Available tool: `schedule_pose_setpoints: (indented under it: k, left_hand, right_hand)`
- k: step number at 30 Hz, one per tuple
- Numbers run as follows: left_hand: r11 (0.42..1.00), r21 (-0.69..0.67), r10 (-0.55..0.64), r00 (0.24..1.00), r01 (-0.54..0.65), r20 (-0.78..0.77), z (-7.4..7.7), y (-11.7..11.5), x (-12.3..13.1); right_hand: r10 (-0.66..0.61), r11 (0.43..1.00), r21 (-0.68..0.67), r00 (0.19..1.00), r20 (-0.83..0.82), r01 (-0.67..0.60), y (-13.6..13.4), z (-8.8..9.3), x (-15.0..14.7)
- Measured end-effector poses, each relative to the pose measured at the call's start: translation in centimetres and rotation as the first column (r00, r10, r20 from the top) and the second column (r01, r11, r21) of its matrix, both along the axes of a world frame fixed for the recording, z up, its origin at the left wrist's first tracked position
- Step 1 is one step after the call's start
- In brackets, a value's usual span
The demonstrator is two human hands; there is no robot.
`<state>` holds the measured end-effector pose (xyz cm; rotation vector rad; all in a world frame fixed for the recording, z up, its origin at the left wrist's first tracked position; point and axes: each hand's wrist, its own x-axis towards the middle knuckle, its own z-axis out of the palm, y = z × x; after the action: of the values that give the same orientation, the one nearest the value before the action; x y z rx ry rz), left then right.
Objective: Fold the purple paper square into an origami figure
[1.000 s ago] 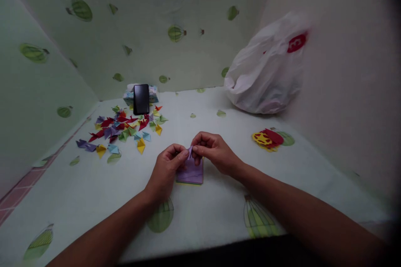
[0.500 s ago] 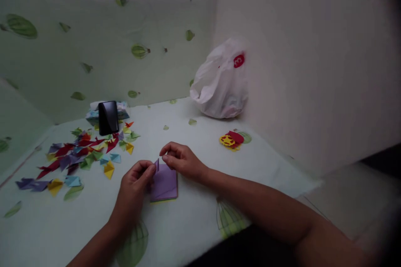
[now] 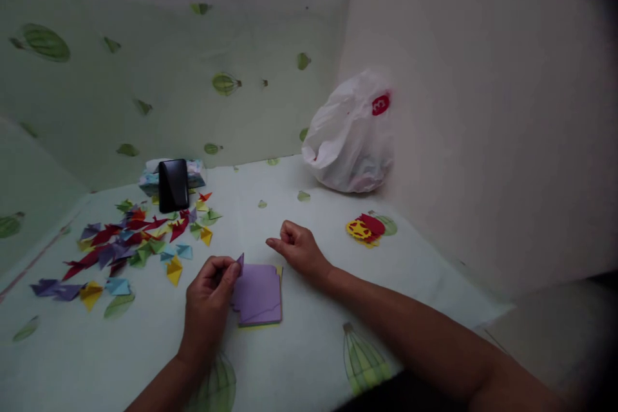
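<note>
Between thumb and fingers, my left hand (image 3: 212, 290) pinches a small piece of folded purple paper (image 3: 240, 262), one pointed corner sticking up. Most of that piece is hidden by the fingers. Just below lies a stack of square paper sheets (image 3: 259, 293), purple on top with yellow and green edges showing. My right hand (image 3: 302, 251) hovers past the stack's upper right corner, fingers curled in and thumb pointing left, with nothing visible in it. To the left spreads a pile of small folded paper pieces (image 3: 140, 235) in red, purple, yellow, blue and green.
A black phone (image 3: 174, 185) leans on a tissue box (image 3: 196, 174) behind the pile. At the back right, a white plastic bag (image 3: 352, 135) rests against the wall. Red and yellow paper cut-outs (image 3: 360, 230) lie at the right on the balloon-patterned cover (image 3: 290, 367).
My right hand has drawn away to the right from the folded purple paper, its fingers now curled. The left hand keeps its pinch. The whole view has shifted slightly.
</note>
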<state>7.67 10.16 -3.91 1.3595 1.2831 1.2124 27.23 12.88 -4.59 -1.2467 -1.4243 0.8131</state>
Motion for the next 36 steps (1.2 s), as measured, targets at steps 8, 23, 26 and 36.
schedule_pose_setpoints:
  k: [8, 23, 26, 36]
  left_hand:
    - [1.000, -0.031, -0.005, 0.999, 0.007, 0.039, -0.4, 0.1, -0.1]
    - [0.992, -0.125, 0.046, 0.986, -0.027, 0.157, -1.1, 0.4, 0.3]
    - [0.986, -0.164, 0.068, 0.975, -0.034, 0.211, -1.3, 0.6, 0.3]
    - [0.977, -0.203, 0.122, 0.956, -0.068, 0.268, -1.4, 1.1, 0.2]
  right_hand:
    - [0.028, 0.999, -0.034, 0.996, 0.083, -0.025, 0.1, -0.7, 0.5]
    - [0.188, 0.982, -0.040, 0.926, 0.327, -0.185, -0.5, -0.7, 0.7]
    - [0.184, 0.952, 0.107, 0.813, 0.552, -0.288, -1.6, -0.5, 0.0]
    - [0.450, 0.868, -0.201, 0.548, 0.705, -0.454, -3.7, -2.2, -1.5]
